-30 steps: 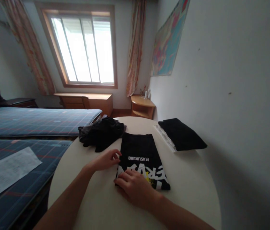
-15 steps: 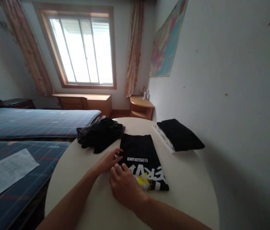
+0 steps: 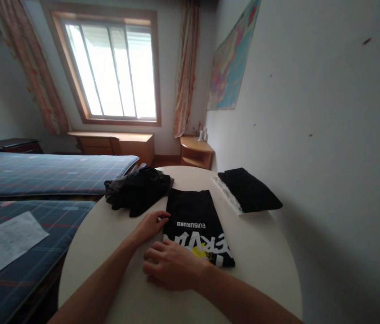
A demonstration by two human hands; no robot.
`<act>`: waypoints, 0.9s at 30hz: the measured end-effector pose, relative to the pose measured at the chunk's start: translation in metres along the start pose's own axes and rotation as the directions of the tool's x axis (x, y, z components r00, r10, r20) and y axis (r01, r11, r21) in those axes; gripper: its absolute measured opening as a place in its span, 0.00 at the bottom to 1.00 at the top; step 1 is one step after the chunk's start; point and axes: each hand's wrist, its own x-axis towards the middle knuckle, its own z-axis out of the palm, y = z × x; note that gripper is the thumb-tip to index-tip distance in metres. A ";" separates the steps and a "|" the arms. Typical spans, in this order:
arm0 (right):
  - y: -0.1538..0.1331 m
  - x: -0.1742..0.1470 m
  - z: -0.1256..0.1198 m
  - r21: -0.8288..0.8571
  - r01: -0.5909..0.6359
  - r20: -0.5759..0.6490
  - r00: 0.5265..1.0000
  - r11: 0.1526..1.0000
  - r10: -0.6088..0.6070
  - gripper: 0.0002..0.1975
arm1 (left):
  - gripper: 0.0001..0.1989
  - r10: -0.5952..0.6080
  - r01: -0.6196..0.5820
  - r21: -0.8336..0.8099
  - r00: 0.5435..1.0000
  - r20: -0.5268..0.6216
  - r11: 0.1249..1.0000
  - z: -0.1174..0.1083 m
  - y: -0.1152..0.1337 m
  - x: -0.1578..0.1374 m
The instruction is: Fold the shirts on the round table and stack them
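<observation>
Folded black T-shirt (image 3: 194, 227): lies flat near the middle of the round table, print side up, white lettering and a yellow patch toward the near end. Folded to a narrow rectangle; edges look even.

Round table (image 3: 264, 270): pale top, set against the wall on the right.

Beds (image 3: 41, 168): two, blue plaid covers, left of the table; a white sheet of paper (image 3: 1, 245) lies on the nearer one.

Loose dark garments (image 3: 139, 189): an unfolded heap at the far-left of the table, just beside the T-shirt's far corner.

Folded stack (image 3: 248, 189): a black piece on top of a white one, far right of the table, apart from the T-shirt.

Right hand (image 3: 172, 267): palm down, fingers slightly spread and flat, pointing left; it rests at the near-left corner of the T-shirt, mostly on bare table. A second ago it lay on the printed part of the cloth; it has since slid off to the left, uncovering the print.

Left hand (image 3: 151, 225): fingers loosely together, tips touching the T-shirt's left edge, nothing gripped. Position almost unchanged over the last second.

Judgement: the move off the cloth suggests that smoothing is ending and this fold is about done.
</observation>
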 end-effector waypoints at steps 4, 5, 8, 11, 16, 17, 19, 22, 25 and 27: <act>0.011 -0.029 -0.004 0.104 -0.089 0.009 0.996 0.991 0.088 0.09 | 0.15 -0.002 0.002 0.030 1.000 -0.010 1.000 0.001 0.006 -0.004; 0.012 -0.035 -0.002 0.151 -0.104 0.015 0.995 0.983 0.103 0.11 | 0.15 -0.006 0.007 0.043 1.000 -0.011 0.999 0.001 0.007 -0.005; 0.007 -0.045 0.002 0.295 -0.119 0.027 0.993 0.948 0.116 0.16 | 0.14 -0.010 0.014 0.120 1.000 -0.027 0.993 0.002 0.012 -0.007; -0.001 -0.046 0.000 0.401 -0.133 0.066 0.991 0.906 0.116 0.18 | 0.12 0.016 0.009 0.235 0.995 -0.103 0.972 0.004 0.015 -0.008; 0.011 -0.052 -0.017 0.584 -0.174 0.048 0.983 0.793 0.180 0.19 | 0.20 0.236 -0.185 0.324 0.963 -0.127 0.928 0.013 0.018 -0.011; 0.019 -0.057 -0.020 0.585 -0.225 0.030 0.966 0.779 0.257 0.18 | 0.23 0.259 -0.222 0.333 0.963 -0.072 0.916 0.015 0.018 -0.012; 0.038 -0.071 -0.021 0.549 -0.350 -0.034 0.898 0.759 0.438 0.17 | 0.28 0.264 -0.271 0.364 0.962 0.068 0.891 0.021 0.018 -0.016; 0.064 -0.093 -0.012 0.464 -0.543 -0.048 0.774 0.700 0.631 0.22 | 0.31 0.198 -0.279 0.427 0.954 0.225 0.860 0.028 0.018 -0.021; 0.077 -0.104 0.006 0.346 -0.724 0.123 0.666 0.597 0.736 0.31 | 0.32 0.118 -0.230 0.497 0.962 0.246 0.837 0.031 0.018 -0.024; 0.079 -0.105 0.014 0.292 -0.768 0.175 0.628 0.570 0.758 0.31 | 0.32 0.107 -0.212 0.528 0.969 0.222 0.822 0.032 0.018 -0.025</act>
